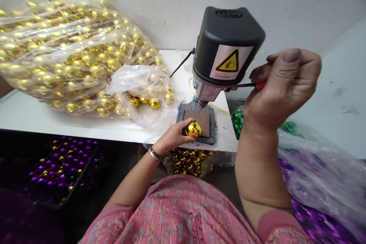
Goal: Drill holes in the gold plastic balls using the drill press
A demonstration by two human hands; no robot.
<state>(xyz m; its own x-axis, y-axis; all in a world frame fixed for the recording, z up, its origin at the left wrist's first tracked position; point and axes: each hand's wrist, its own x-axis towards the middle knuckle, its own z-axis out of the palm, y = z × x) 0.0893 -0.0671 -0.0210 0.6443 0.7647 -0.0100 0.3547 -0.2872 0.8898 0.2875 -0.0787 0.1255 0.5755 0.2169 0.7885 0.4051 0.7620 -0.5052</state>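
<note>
Between the thumb and fingers of my left hand (pixel 177 134) is a shiny gold ball (pixel 194 129), held over the front of a brown pad (pixel 201 116). That pad lies on the grey base (pixel 212 137) of a small black drill press (pixel 231 34). The thin drill bit (pixel 199 110) points down just behind the ball, apart from it as far as I can tell. My right hand (pixel 286 80) is raised beside the machine, its fingers curled round the red-tipped feed lever (pixel 246 85). Part of the lever's end is hidden by the fingers.
A large clear bag of gold balls (pixel 94 61) fills the left of the white table (pixel 108 124). Below the front edge sits a batch of gold pieces (pixel 191 162). A dark crate of purple and gold balls (pixel 61 167) is low left; purple goods in plastic (pixel 320 183) lie right.
</note>
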